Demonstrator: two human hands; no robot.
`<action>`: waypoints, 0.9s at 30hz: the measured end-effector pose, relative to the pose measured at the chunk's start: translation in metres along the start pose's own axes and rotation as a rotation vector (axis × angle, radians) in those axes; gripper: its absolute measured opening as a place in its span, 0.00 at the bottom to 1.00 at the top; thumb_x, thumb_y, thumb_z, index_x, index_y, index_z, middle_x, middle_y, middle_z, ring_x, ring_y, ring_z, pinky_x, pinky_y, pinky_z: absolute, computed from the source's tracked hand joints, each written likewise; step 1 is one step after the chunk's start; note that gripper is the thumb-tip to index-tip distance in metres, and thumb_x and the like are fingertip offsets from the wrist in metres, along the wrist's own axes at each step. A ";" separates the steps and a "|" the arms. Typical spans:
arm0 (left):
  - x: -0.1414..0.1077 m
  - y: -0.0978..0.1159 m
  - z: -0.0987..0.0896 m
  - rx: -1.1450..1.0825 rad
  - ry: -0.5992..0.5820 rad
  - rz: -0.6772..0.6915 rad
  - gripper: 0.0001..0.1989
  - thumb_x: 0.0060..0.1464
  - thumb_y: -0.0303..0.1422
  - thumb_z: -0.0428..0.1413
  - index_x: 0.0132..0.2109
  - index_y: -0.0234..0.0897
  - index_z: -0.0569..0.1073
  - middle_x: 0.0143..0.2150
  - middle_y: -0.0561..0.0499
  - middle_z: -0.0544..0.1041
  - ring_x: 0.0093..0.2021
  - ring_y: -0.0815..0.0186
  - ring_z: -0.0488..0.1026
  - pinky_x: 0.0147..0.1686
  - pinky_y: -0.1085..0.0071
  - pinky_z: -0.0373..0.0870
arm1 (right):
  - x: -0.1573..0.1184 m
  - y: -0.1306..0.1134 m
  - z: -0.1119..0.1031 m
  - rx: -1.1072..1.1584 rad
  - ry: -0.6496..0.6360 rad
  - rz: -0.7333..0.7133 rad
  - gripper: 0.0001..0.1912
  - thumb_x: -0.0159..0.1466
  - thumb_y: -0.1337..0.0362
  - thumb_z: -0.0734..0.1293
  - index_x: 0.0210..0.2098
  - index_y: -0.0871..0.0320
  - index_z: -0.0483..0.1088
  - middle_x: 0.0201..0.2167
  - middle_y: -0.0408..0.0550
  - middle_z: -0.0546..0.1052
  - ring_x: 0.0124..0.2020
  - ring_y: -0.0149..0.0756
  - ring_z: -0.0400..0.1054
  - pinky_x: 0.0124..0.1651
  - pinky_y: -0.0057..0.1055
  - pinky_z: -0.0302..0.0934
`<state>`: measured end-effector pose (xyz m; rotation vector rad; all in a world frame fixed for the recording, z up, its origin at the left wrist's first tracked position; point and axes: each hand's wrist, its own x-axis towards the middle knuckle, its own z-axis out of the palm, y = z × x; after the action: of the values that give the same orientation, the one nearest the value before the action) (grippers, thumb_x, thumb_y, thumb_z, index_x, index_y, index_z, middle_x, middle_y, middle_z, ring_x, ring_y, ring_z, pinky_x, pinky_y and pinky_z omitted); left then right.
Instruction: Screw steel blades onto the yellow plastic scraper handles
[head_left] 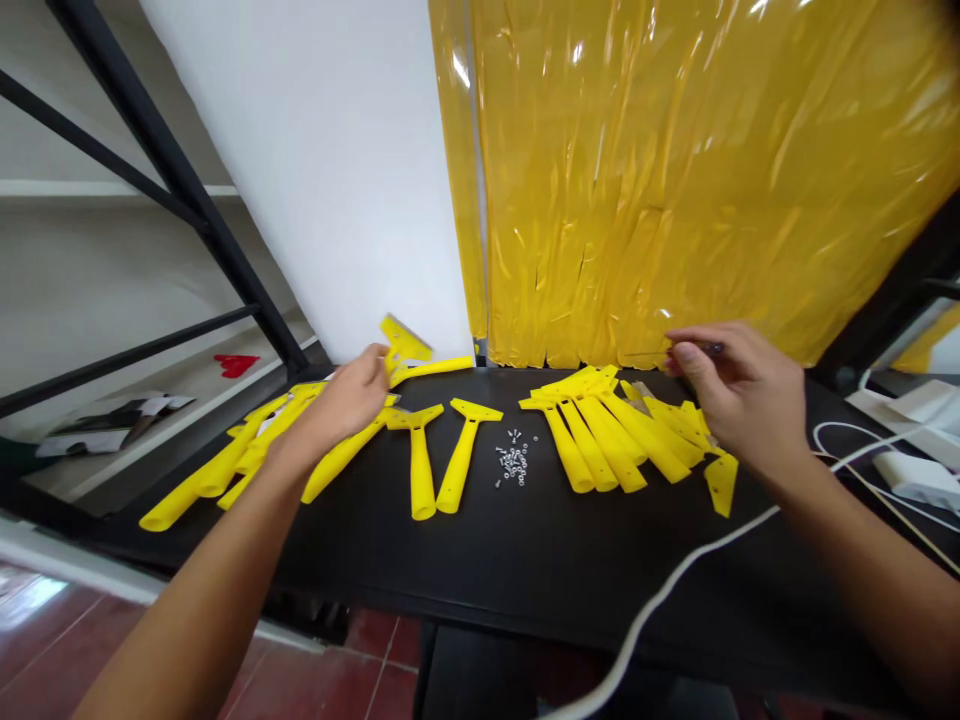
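My left hand (361,392) is closed on a yellow scraper head (403,342), raised over the back left of the black table (480,560). My right hand (739,390) pinches a thin screwdriver (709,349), its shaft pointing left, above the right-hand pile. Two yellow scraper handles, one (421,470) beside another (466,450), lie near the middle. Small screws and nuts (514,462) are scattered to their right. Several yellow handles (600,435) lie fanned out right of the screws. More handles (225,465) are piled at the left, partly behind my left arm.
A white cable (675,580) crosses the table's right side towards a white power strip (919,478). Yellow plastic sheeting (675,180) and a white panel (330,170) stand behind the table. Black metal frame bars (161,165) rise at the left.
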<state>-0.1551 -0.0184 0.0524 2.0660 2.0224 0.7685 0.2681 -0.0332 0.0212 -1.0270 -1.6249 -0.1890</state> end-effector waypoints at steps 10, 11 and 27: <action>-0.006 0.098 0.083 -0.822 -0.691 0.128 0.16 0.61 0.48 0.53 0.36 0.40 0.65 0.27 0.51 0.76 0.17 0.71 0.70 0.16 0.73 0.64 | -0.042 -0.041 0.022 0.302 -0.168 -0.318 0.22 0.64 0.74 0.68 0.54 0.48 0.71 0.44 0.47 0.81 0.46 0.41 0.76 0.50 0.43 0.72; -0.009 0.098 0.085 -0.826 -0.698 0.144 0.16 0.61 0.48 0.53 0.36 0.40 0.65 0.27 0.50 0.77 0.17 0.71 0.71 0.16 0.73 0.64 | -0.043 -0.041 0.022 0.303 -0.163 -0.318 0.22 0.63 0.75 0.68 0.54 0.48 0.71 0.44 0.47 0.81 0.46 0.41 0.76 0.51 0.43 0.72; -0.020 0.095 0.093 -0.808 -0.552 0.177 0.15 0.64 0.45 0.51 0.35 0.39 0.65 0.25 0.52 0.77 0.14 0.72 0.69 0.15 0.73 0.60 | -0.044 -0.040 0.024 0.258 -0.158 -0.271 0.20 0.64 0.73 0.67 0.51 0.46 0.72 0.43 0.47 0.81 0.45 0.44 0.77 0.48 0.45 0.73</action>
<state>-0.0277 -0.0232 0.0105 1.7040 1.0086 0.7541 0.2215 -0.0654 -0.0089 -0.6360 -1.8750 -0.0767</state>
